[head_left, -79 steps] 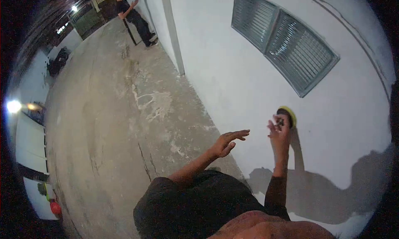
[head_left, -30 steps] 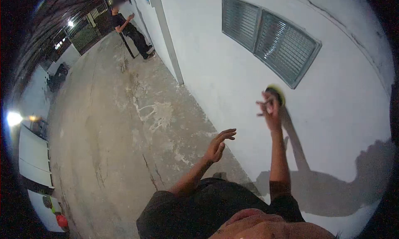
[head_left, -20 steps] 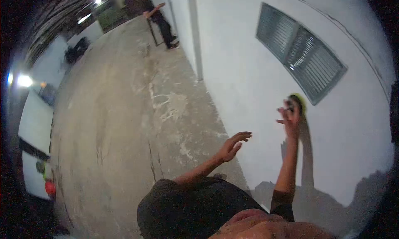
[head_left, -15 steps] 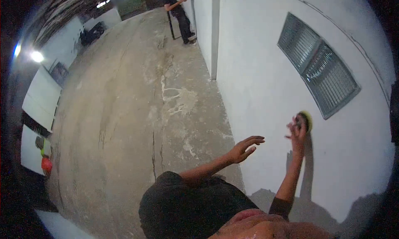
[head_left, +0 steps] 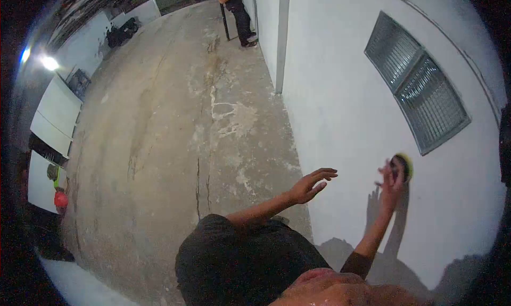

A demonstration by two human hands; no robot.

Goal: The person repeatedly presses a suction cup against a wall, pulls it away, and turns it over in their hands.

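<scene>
My right hand (head_left: 392, 188) is pressed up to the white wall (head_left: 340, 109) on the right, its fingers on a round pad with a black back and a yellow-green rim (head_left: 408, 166). The pad lies against the wall just below the louvred window (head_left: 418, 82); its working face is hidden. My left hand (head_left: 311, 186) hovers in front of the wall's lower part with nothing in it. Its fingers are stretched out and the thumb stands apart. Shadows of my right arm and body fall on the wall.
Cracked, stained concrete floor (head_left: 159, 135) stretches along the wall. Farther along, another person (head_left: 240, 18) stands beside the wall near a dark post (head_left: 224, 23). On the left are white panels (head_left: 56, 112), a red object (head_left: 60, 199) and a bright lamp (head_left: 49, 63).
My right hand has slid the round pad down the wall, a little farther from the window. My left hand keeps nearly the same pose. The whole view has shifted slightly.
</scene>
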